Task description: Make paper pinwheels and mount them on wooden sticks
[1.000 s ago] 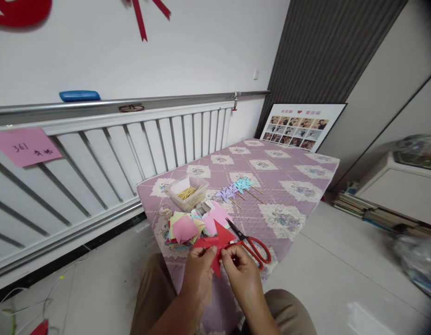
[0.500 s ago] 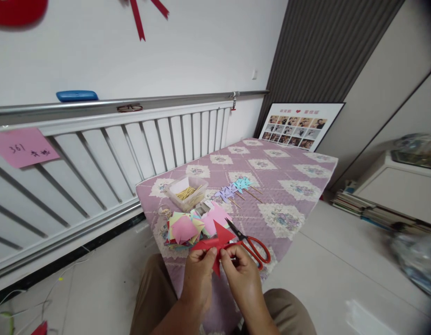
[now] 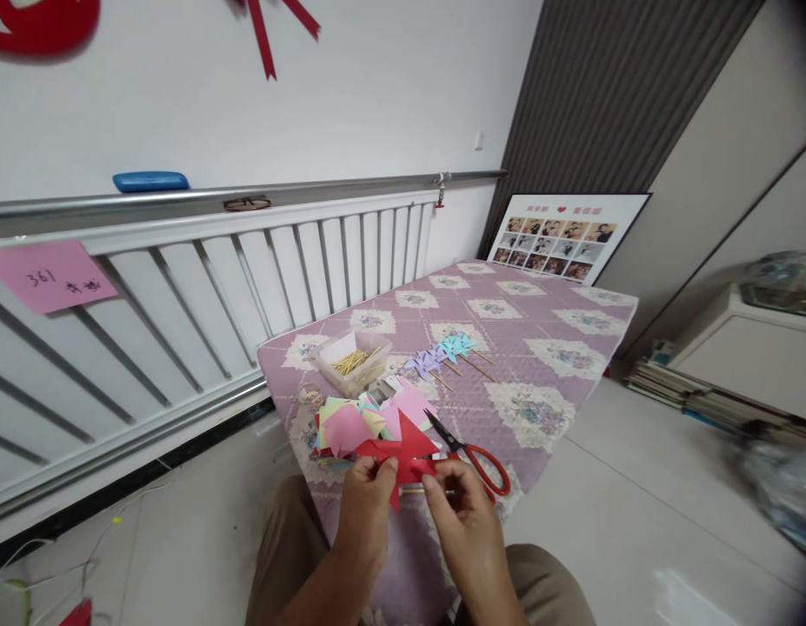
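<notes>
A red paper pinwheel (image 3: 409, 448) with pointed blades is held up over the near end of the table. My left hand (image 3: 367, 504) pinches its lower left part, thumb on top near the middle. At the lower right blade, the thumb and fingers of my right hand (image 3: 464, 504) are closed on the paper's edge. Just beyond my right hand lie black scissors with red handles (image 3: 468, 450), blades apart. Behind the pinwheel sits a stack of coloured paper squares (image 3: 347, 426), pink and yellow on top. A thin pale stick (image 3: 414, 490) shows between my hands.
A clear plastic box (image 3: 324, 352) holds several thin wooden sticks. A small round container (image 3: 309, 396) stands beside it. Purple pinwheels (image 3: 427, 361) and turquoise pinwheels (image 3: 456, 346) on sticks lie farther back on the flowered tablecloth (image 3: 471, 409). A radiator (image 3: 298, 269) runs along the left.
My right hand has moved slightly right, from the pinwheel's centre to its right blade. That blade now lies more folded out. My left hand has shifted slightly left.
</notes>
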`<action>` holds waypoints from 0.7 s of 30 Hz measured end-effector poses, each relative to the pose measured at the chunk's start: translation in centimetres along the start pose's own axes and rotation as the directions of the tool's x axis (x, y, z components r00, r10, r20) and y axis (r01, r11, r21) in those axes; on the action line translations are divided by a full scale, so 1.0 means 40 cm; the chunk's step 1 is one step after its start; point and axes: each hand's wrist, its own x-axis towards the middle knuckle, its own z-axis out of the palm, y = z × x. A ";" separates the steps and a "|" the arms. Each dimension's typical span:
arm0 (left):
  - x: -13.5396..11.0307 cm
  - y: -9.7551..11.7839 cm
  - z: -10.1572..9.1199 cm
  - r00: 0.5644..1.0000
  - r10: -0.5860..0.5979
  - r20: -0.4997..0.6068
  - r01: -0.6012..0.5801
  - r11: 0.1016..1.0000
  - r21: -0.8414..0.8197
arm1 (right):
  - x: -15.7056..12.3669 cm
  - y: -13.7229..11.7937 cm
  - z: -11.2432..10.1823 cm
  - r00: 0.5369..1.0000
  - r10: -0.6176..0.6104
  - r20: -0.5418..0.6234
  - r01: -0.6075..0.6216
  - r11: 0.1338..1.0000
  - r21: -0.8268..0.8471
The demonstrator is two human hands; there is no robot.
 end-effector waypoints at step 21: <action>0.035 0.121 -0.051 0.868 -0.079 0.490 -0.281 0.736 0.616 | 0.037 -0.003 -0.015 0.810 0.394 0.433 -0.529 0.810 0.253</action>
